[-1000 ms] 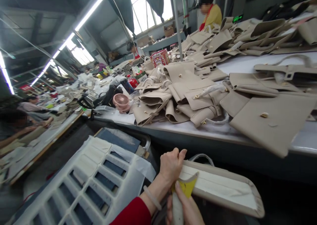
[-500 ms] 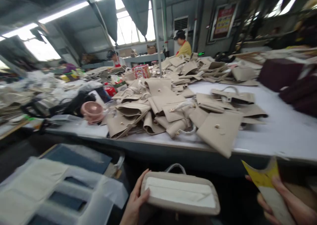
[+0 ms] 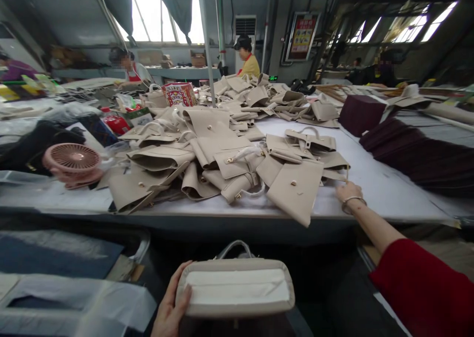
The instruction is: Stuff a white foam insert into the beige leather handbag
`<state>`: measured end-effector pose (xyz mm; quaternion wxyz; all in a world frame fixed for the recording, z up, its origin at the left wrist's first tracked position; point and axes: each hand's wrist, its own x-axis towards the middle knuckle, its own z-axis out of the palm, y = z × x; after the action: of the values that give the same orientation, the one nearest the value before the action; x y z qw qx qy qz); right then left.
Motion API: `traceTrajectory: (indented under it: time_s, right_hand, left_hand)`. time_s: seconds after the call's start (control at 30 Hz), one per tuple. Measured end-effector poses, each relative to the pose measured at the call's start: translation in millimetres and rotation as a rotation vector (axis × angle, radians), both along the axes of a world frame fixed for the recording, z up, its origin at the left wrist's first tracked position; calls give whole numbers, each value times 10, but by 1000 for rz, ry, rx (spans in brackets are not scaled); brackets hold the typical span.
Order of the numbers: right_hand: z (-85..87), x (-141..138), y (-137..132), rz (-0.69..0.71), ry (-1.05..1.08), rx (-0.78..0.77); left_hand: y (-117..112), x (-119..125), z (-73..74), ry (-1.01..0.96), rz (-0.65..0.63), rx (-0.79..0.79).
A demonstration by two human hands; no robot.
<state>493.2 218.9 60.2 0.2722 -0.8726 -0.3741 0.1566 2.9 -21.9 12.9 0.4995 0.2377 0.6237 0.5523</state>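
A beige handbag [image 3: 237,315] is tilted in front of me, its flat side with a white panel [image 3: 240,287] turned up towards me. My left hand [image 3: 173,302] is closed on its left end, thumb over the rim. The bag's wrapped handle [image 3: 235,248] sticks out at the far side. My right hand [image 3: 350,193], with a bracelet at the wrist, reaches out over the near right part of the table. Its fingers are closed, and a thin yellowish strip [image 3: 347,174] stands up from them; its kind is not clear. Beige bag pieces [image 3: 296,186] lie just left of that hand.
Many beige bags lie heaped on the white table [image 3: 388,193]. A pink fan [image 3: 74,161] and a red patterned box [image 3: 178,95] stand to the left. Dark maroon stacks [image 3: 411,149] lie right. Below left is plastic-covered material [image 3: 92,302]. Several people work farther back.
My right hand has moved from the lower right, where it held a flat yellow-tipped piece, forward over the table. The view has turned right. My left hand still holds the handbag.
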Motion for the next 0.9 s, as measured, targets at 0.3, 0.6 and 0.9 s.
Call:
traceTrajectory:
  time_s: [0.3,0.6,0.9]
  right_hand:
    - [-78,180,-103,-160,-101,-132]
    - [-16,-537,-766,173,54,151]
    - [-517,-2041,-2077,406,833,164]
  left_hand:
    - [-19,-53,-69,78,-69,29]
    - [-6,-67,-41,128,-117,67]
    - [292,-195,91,129,-178,-195]
